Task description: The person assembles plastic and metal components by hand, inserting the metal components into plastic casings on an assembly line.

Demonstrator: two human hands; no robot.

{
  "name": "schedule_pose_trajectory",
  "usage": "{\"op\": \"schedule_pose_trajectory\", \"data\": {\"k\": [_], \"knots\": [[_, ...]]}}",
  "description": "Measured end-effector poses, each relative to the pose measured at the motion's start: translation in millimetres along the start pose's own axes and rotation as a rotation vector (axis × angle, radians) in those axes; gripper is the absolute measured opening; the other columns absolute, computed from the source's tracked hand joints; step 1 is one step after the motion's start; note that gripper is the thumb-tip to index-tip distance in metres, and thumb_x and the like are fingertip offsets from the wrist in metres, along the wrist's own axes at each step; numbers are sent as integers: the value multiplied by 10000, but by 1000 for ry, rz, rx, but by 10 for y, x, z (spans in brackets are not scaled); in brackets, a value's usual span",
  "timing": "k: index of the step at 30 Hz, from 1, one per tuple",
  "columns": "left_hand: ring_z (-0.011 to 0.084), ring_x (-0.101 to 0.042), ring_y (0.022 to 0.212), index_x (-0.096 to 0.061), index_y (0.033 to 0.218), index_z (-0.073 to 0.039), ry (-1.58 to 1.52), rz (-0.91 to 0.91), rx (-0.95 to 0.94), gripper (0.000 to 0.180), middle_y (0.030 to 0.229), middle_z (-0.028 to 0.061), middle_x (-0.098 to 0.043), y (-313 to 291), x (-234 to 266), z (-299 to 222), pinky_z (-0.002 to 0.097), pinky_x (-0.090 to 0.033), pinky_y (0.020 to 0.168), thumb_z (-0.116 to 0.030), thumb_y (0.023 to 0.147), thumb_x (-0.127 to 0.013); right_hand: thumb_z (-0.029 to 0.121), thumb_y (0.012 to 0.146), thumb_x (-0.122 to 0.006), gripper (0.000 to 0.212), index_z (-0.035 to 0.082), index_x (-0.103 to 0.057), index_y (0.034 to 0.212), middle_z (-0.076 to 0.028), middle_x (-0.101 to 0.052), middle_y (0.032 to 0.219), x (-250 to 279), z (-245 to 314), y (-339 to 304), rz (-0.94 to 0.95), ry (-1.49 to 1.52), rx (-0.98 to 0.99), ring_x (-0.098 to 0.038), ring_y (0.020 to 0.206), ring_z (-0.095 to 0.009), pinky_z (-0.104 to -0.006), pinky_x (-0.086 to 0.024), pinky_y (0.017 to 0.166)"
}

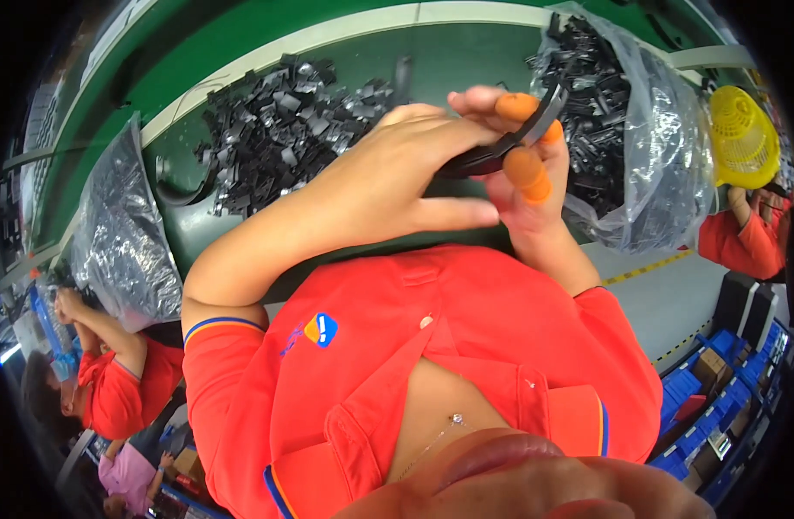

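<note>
A curved black strip [548, 111], glossy on one face, is held between my two hands above the bench. My left hand [410, 164] reaches across from the left and closes over the strip's near end, its thumb stretched out below. Orange finger cots cover several fingertips of my right hand [544, 177], which pinches the strip farther along. Part of the strip and some fingers are hidden behind my left hand. Just beyond my left forearm lies a heap of small black parts [280, 130], some with shiny faces.
A clear plastic bag [665, 147] full of small black parts [592, 112] lies open at the right. Another clear bag [124, 233] hangs at the left bench edge, near a curved black piece [185, 192]. A yellow basket [743, 138] and co-workers in red sleeves flank the green bench [466, 52].
</note>
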State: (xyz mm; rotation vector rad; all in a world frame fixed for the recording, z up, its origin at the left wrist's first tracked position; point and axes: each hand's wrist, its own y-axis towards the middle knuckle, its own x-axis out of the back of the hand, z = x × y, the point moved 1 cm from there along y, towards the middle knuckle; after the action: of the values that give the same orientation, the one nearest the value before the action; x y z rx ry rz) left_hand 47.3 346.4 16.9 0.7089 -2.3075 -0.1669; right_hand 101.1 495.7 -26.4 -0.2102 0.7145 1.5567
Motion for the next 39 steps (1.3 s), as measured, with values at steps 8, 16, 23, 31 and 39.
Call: {"op": "schedule_pose_trajectory", "data": {"k": [8, 16, 23, 31, 39], "knots": [[288, -521, 937, -524, 1093, -8, -32, 92, 145, 351, 984, 132, -578, 34, 93, -56, 357, -345, 877, -202, 814, -606, 245, 786, -668, 358, 21, -581, 1052, -129, -517, 1178, 115, -107, 62, 54, 102, 17, -494, 1093, -233, -362, -371, 947], [292, -546, 787, -543, 1012, -37, 344, 7, -14, 272, 827, 105, -582, 40, 362, 216, 393, -390, 768, -191, 792, -584, 365, 860, -552, 578, -4, -391, 1276, -182, -474, 1236, 179, -64, 229, -111, -95, -132, -503, 1071, -245, -352, -362, 952], [270, -568, 831, -559, 978, -72, 1227, -161, 228, 209, 844, 72, -592, -237, 1458, 1705, 386, -400, 772, -172, 796, -584, 84, 860, -556, 367, 4, -478, 1210, -74, -582, 1071, 654, 92, 130, -307, -787, -157, -540, 844, -87, -216, -428, 780], [300, -551, 1014, -599, 1047, -45, 872, -308, 578, 466, 1071, 135, -593, 77, 1758, 2332, 405, -390, 920, -441, 884, -416, 51, 861, -543, 351, 4, -485, 1203, -61, -592, 1049, 716, 206, 29, -369, -988, -114, -539, 804, -72, -205, -428, 745], [335, -490, 1118, -569, 1116, -42, 832, -340, 933, 667, 1157, 208, -540, 724, 1825, 3395, 403, -394, 923, -593, 773, -412, 146, 770, -662, 337, 36, -580, 1079, -100, -602, 996, 690, 182, 188, -341, -1471, -155, -588, 762, -161, -246, -459, 717]]}}
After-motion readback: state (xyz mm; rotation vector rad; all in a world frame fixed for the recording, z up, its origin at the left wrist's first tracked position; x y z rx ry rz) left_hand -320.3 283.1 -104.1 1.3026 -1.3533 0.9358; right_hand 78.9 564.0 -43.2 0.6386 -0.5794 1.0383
